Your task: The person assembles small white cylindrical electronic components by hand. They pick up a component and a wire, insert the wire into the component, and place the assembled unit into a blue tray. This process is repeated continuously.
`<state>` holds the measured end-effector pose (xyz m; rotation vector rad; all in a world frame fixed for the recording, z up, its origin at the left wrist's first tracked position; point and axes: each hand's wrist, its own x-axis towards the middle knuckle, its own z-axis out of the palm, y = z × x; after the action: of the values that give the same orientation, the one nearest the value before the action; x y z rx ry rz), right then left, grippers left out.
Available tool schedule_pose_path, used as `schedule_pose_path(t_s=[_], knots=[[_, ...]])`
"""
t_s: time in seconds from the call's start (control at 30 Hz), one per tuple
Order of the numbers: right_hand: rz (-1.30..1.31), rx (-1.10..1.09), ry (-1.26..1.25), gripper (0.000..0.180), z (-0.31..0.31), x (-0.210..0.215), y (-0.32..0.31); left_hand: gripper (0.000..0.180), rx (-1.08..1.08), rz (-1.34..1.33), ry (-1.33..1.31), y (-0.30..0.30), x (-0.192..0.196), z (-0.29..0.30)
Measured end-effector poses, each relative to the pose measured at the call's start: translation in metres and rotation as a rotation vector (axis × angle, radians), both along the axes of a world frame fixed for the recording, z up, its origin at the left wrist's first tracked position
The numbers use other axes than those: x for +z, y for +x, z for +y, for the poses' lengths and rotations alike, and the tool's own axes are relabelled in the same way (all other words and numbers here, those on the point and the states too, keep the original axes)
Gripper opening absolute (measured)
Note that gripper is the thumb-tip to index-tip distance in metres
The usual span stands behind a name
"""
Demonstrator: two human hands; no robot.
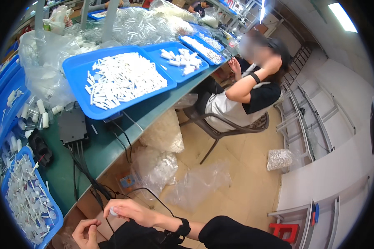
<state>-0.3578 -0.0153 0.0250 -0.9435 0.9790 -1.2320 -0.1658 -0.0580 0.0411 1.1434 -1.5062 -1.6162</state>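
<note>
Low in the view, over my dark-clothed lap, my right hand pinches a small white round cap between thumb and fingers. Just left of it and slightly lower is my left hand, its fingers curled in; whatever they hold, if anything, is hidden. The hands are close together but apart. Nearest my left hand lies a blue tray heaped with white stick-like parts and translucent round discs. Farther up the green table sits a larger blue tray full of short white tubes.
A grey box with black cables stands at the table edge. More blue trays and plastic bags line the table. A person sits in a chair at the right. Bags lie on the floor near a red stool and metal frames.
</note>
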Motion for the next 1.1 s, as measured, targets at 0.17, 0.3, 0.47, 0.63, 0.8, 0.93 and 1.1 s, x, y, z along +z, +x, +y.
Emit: schedule_pose_path(t_s=[0.17,0.3,0.47,0.63,0.8,0.93,1.1], knots=[[-0.065,0.027,0.189,0.049,-0.001,-0.001,-0.001,0.014,0.004,-0.010,0.065,0.007,-0.002,0.002],[-0.087,0.052,0.146,0.044,0.000,-0.006,0.009,0.014,0.002,0.017,0.040,0.012,-0.007,0.003],[0.515,0.040,-0.059,0.036,0.003,0.005,0.026,0.013,-0.047,0.026,0.092,0.018,-0.007,0.013],[0.474,-0.039,-0.176,0.033,0.002,0.004,0.049,0.014,-0.116,-0.009,-0.014,0.029,-0.018,0.028],[0.494,-0.071,-0.155,0.033,0.001,-0.006,0.063,0.018,0.015,0.053,0.097,0.047,-0.009,0.031],[0.364,-0.072,-0.161,0.035,-0.002,-0.011,0.078,0.016,0.047,0.009,0.042,0.067,-0.008,0.037],[0.216,-0.128,-0.159,0.037,0.001,-0.010,0.093,0.016,0.057,0.044,-0.029,0.083,-0.016,0.048]])
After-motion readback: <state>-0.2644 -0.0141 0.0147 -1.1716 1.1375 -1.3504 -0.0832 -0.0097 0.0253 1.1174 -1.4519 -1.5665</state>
